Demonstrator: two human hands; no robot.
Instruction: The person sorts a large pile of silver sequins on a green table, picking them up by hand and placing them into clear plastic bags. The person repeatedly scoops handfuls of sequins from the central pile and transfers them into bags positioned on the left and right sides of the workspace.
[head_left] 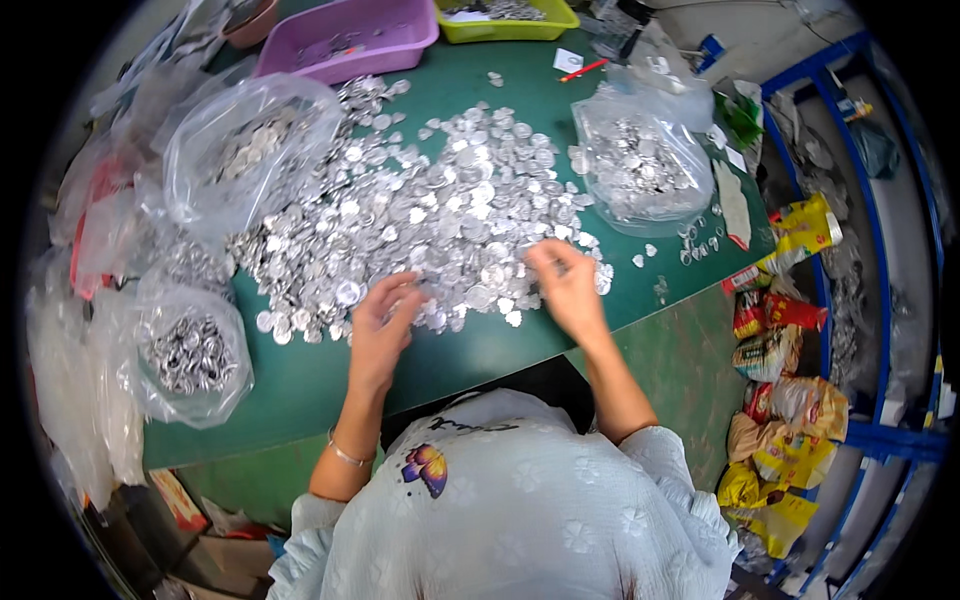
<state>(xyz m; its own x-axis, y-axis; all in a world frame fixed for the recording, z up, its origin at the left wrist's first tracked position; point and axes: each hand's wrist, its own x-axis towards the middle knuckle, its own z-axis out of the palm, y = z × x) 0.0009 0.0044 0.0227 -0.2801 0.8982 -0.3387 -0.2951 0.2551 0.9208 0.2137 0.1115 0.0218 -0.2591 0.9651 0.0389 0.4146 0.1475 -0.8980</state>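
Silvery round metal discs (440,215) lie heaped, shiny, overlapping, on green table (300,385).

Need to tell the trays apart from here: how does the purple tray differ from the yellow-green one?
The purple tray is larger and sits left; the yellow-green tray is smaller, to its right, cut off by the picture's top edge. Both sit at the green table's far edge holding some silver pieces.

table (470,350) dark green | heap of discs (420,215) shiny silver | tray (345,40) at far edge purple | second tray (505,25) lime yellow-green | bags (190,355) clear | blouse (520,520) pale, faint floral, purple-orange butterfly
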